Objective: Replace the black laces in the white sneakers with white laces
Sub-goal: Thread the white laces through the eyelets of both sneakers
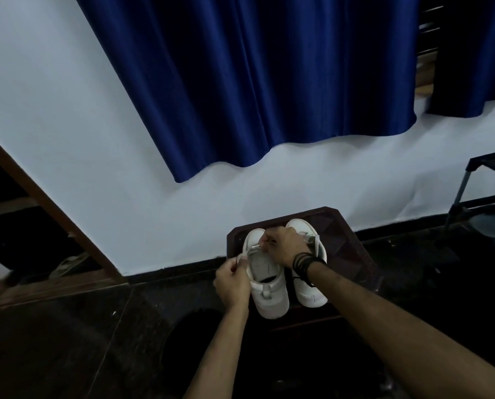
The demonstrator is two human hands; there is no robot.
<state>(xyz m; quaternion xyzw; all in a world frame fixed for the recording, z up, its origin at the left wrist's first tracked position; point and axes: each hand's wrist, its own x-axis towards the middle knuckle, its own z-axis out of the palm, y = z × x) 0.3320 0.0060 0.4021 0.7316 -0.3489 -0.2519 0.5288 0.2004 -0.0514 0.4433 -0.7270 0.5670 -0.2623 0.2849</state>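
Two white sneakers stand side by side on a dark brown stool (353,249), heels toward me. Over the left sneaker (269,295) both hands work a white lace (255,247). My left hand (232,283) pinches one end of that lace at the sneaker's left edge. My right hand (283,246) reaches across from the right and pinches the lace near the eyelets at the toe end. The right sneaker (309,295) is partly hidden behind my right wrist, which wears black cords. A thin black strand hangs below that wrist.
A white wall with a blue curtain (255,82) rises just behind the stool. A metal-framed rack (465,185) stands at the right. A wooden door frame (47,203) and a dark opening lie at the left. The floor (67,341) is dark polished stone.
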